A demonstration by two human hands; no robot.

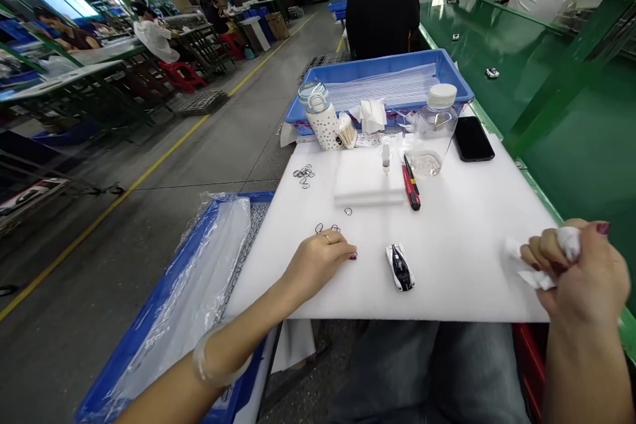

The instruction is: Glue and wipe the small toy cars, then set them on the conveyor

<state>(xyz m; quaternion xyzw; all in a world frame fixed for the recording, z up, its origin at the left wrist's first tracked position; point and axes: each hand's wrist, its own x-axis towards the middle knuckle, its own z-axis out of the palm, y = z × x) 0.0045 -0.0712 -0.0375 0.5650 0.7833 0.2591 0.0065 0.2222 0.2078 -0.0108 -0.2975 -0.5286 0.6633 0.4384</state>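
Note:
My left hand (315, 264) rests low over the white tabletop (462, 232), its fingers pinched together. Whether anything sits in that pinch I cannot make out. Just behind it lie a few thin black rings (319, 228), and a toy car (400, 267), white with a black middle, stands to its right. At the table's right edge, my right hand (581, 265) is closed around a crumpled white tissue (539, 277), which sticks out between the fingers. More black rings (305, 174) are heaped farther back on the left.
Behind the white foam block (365, 182) are a dotted cup (322, 122), cotton swabs (346, 131) and a blue bin (387, 66). Red-handled cutters (411, 185), a clear bottle (434, 132) and a phone (474, 139) stand right. A green conveyor (497, 46) carries toy cars. Co-workers sit beyond.

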